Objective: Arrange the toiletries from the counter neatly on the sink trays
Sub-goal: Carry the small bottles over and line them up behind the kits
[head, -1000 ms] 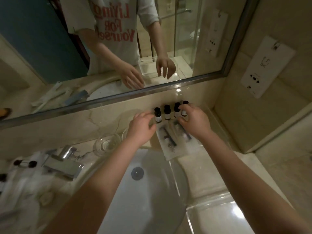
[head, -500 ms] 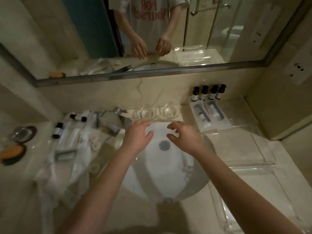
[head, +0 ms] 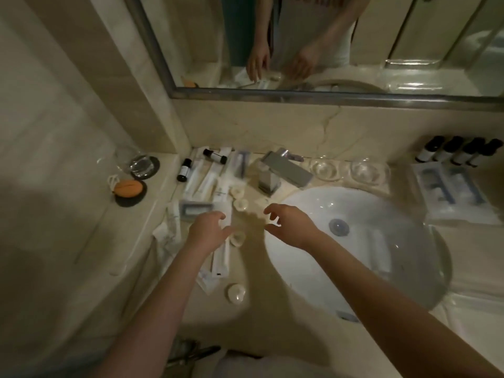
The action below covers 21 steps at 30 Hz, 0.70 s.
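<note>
- Nearest us on the left counter (head: 259, 309), a round soap (head: 236, 293) lies apart, not yet gathered.
- Beyond it, our left hand (head: 208, 231) hovers over a long white packet (head: 221, 259), fingers loosely curled, holding nothing. The packet's long axis runs near to far.
- Our right hand (head: 290, 227), beside the sink (head: 362, 257) rim, spreads hooked fingers, empty, seemingly poised to collect.
- Farther left, two small bottles (head: 184, 170) lie on their sides.
- Far right, four bottles (head: 458, 154) stand upright, caps up, behind the tray (head: 469, 218) with its packets.
</note>
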{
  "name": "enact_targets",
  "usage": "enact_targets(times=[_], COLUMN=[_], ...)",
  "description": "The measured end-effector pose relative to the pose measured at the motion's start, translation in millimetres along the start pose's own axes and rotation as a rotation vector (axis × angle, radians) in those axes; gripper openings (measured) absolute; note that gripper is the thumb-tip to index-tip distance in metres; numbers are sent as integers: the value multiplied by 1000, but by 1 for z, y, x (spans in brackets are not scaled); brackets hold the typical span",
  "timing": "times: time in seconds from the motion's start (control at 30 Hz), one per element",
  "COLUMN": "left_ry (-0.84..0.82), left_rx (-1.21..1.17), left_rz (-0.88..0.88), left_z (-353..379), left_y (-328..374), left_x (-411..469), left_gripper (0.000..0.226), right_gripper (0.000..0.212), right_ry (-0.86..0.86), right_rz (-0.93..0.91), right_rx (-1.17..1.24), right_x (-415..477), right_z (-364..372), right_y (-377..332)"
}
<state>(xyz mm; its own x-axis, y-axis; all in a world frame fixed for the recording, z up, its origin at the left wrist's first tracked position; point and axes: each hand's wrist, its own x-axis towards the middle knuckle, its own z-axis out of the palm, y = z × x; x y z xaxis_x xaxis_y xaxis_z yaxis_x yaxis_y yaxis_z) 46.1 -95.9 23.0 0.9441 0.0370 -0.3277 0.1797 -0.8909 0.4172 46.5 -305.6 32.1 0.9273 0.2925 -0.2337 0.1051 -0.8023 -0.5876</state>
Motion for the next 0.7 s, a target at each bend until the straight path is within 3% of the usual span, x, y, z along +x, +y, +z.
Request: enact_targets(times=[0.3, 0.7], left_ry=[111, -20], left_rx=[-95, 52], left_rz=[-109, -157], left_z=[-67, -72], left_y=[-51, -57], left_x=[86, 191], left_gripper=[52, 62], right_gripper=[46, 56], right_ry=[-33, -25], right_rz=[-37, 55], right_rx=[-70, -150], right_x=[119, 257], right_z=[-1, 28], right_y=[-59, -63])
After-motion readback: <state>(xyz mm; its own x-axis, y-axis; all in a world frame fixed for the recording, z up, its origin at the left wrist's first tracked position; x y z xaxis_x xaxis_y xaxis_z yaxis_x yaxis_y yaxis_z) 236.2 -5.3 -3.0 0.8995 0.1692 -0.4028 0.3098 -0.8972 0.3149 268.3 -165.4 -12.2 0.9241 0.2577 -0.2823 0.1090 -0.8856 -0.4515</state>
